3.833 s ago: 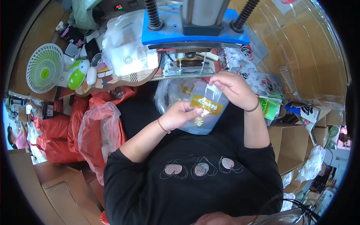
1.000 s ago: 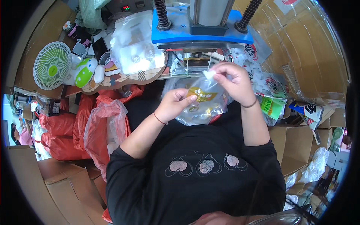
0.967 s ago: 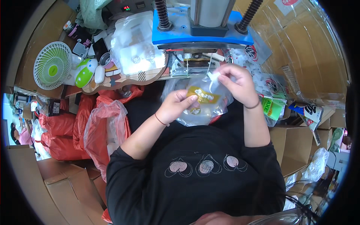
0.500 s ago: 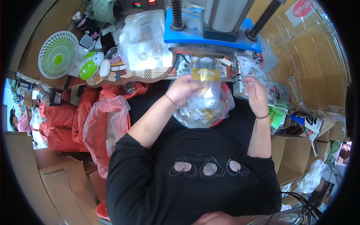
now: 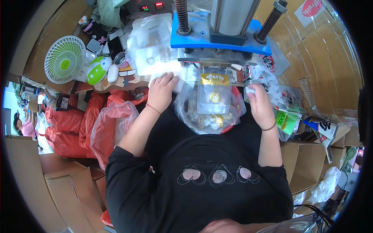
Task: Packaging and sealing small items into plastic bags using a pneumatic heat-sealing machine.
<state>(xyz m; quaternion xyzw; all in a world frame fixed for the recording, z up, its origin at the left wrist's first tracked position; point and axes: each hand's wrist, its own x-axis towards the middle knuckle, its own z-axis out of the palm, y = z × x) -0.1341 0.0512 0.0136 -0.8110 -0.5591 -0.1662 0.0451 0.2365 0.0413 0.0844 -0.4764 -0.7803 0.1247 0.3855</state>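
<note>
A clear pouch with gold printing (image 5: 215, 97) hangs from the press (image 5: 221, 54), its upper edge under the press's metal plate. Neither hand touches it. My left hand (image 5: 161, 91) lies on the near edge of a stack of clear bags (image 5: 149, 42), fingers stretched out and a little apart. On the right, my right hand (image 5: 261, 106) is closed, with a small white piece (image 5: 250, 90) between thumb and fingers, just beside a spray can (image 5: 247, 75). Behind the hanging pouch is a bag-lined container (image 5: 186, 116) full of clear packaging.
A green-and-white fan (image 5: 65, 60), a cup (image 5: 121, 60) and a dark phone stand at the left back. Red plastic bags (image 5: 64, 132) fill the left side. Small white pieces (image 5: 266, 79) are heaped at the right, before a cardboard wall (image 5: 311, 58). Open cartons (image 5: 307, 163) stand lower right.
My left hand has let go of the gold-printed pouch, which now hangs at the press, and moved left onto the bag stack. My right hand's fingers have closed on a small white piece.
</note>
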